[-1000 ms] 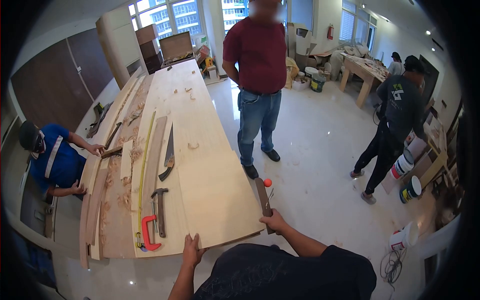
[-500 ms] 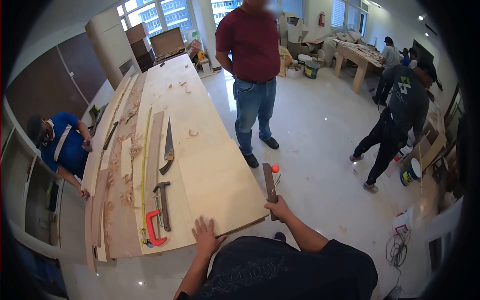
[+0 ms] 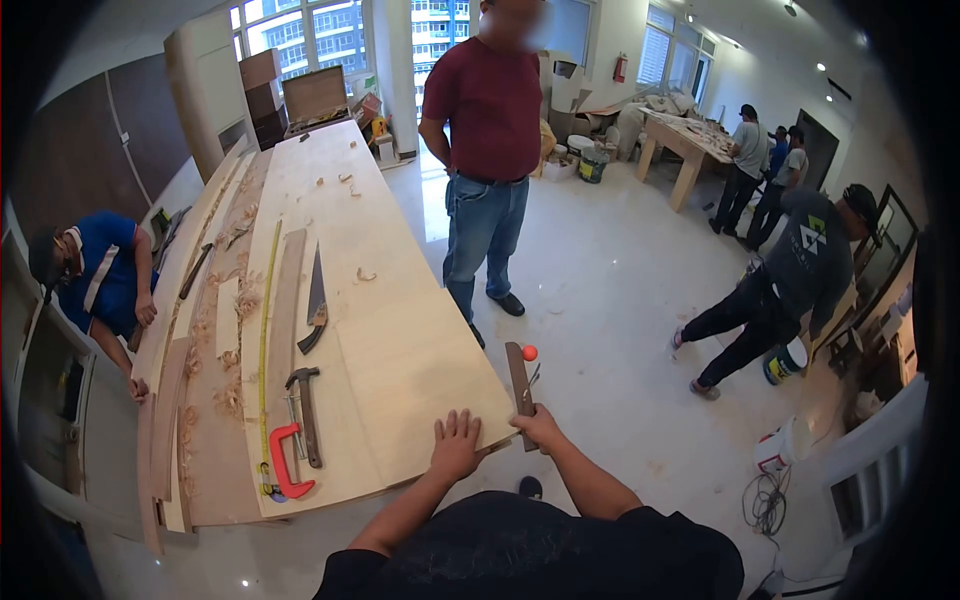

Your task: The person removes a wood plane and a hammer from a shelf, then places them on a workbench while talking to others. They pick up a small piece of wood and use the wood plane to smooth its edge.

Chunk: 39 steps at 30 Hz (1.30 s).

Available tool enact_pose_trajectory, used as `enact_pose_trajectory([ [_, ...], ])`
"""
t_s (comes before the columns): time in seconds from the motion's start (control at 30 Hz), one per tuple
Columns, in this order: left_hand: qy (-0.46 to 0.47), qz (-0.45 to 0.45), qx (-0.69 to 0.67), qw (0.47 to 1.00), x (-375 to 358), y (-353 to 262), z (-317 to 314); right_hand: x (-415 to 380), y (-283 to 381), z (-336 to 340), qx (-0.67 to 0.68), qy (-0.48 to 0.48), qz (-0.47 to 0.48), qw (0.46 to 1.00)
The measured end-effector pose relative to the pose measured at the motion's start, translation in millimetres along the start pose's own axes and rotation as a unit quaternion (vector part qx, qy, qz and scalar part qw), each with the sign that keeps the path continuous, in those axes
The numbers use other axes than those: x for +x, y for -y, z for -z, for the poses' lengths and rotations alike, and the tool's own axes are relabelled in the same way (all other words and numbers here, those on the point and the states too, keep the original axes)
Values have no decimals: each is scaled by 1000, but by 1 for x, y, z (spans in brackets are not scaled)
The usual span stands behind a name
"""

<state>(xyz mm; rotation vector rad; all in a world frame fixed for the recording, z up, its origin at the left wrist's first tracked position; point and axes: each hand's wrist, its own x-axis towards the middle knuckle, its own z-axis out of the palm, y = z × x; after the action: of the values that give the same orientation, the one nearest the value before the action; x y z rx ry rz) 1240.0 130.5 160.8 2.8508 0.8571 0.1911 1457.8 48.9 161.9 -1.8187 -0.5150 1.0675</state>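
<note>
My left hand (image 3: 456, 443) lies flat, fingers spread, on the pale plywood sheet (image 3: 400, 360) near its front edge. My right hand (image 3: 540, 428) is closed around the lower part of what looks like a hand plane (image 3: 517, 380), held upright at the sheet's right corner. It has a long brown body, a round orange knob and a thin metal part. Left of my hands lie a claw hammer (image 3: 309, 425), a red clamp (image 3: 281, 470), a handsaw (image 3: 316, 305) and a yellow tape measure (image 3: 267, 340).
Wood strips (image 3: 170, 420) and shavings (image 3: 230, 400) cover the table's left side. A person in blue (image 3: 105, 265) leans there. Across the table stands a person in maroon (image 3: 485, 110). Another in dark clothes (image 3: 790, 270) bends by buckets. A cable (image 3: 767, 500) lies on the floor.
The view has shifted slightly. My left hand has slid right along the sheet, closer to my right hand. The person in blue now has both hands at the table's left edge.
</note>
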Motion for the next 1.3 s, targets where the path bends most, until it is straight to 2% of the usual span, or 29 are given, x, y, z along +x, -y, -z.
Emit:
enact_pose_trajectory([
  [0.33, 17, -10, 4, 1000, 2, -1, -8, -1, 0, 2, 16, 3, 22, 1000],
  [0.63, 15, -13, 21, 1000, -4, -4, -19, 4, -8, 13, 43, 49, 34, 997],
  [0.73, 19, -16, 43, 999, 0, -8, -17, 0, 0, 17, 15, 65, 16, 998],
  [0.83, -1, -17, 31, 999, 0, -5, -19, 4, -12, 22, 1, 44, 41, 998],
  [0.93, -7, -9, 0, 1000, 1, -5, -10, 10, -30, 40, -84, 6, 86, 993],
  [1.0, -28, -22, -52, 998, 8, 16, -15, 1, -19, 60, -6, 85, 7, 996],
  [1.03, 24, 15, -172, 985, 19, 18, 17, 10, -31, 66, -38, 91, 33, 995],
  [1.07, -1, 39, -150, 988, 25, 23, 19, 4, -25, 72, -30, 94, 14, 995],
  [1.1, -73, 53, -125, 988, 33, 37, 1, -1, -22, 73, -32, 82, 43, 995],
  [1.13, -104, 79, -112, 985, 42, 33, 20, -13, -21, 73, -26, 94, 22, 995],
  [1.2, -102, 125, -117, 980, 64, 45, 26, -13, 5, 66, -16, 111, 14, 994],
  [1.27, -102, 159, -131, 973, 91, 63, 21, 10, 3, 51, -43, 116, 52, 991],
  [1.3, -67, 174, -122, 975, 107, 74, 21, 26, 6, 45, -60, 115, 74, 989],
])
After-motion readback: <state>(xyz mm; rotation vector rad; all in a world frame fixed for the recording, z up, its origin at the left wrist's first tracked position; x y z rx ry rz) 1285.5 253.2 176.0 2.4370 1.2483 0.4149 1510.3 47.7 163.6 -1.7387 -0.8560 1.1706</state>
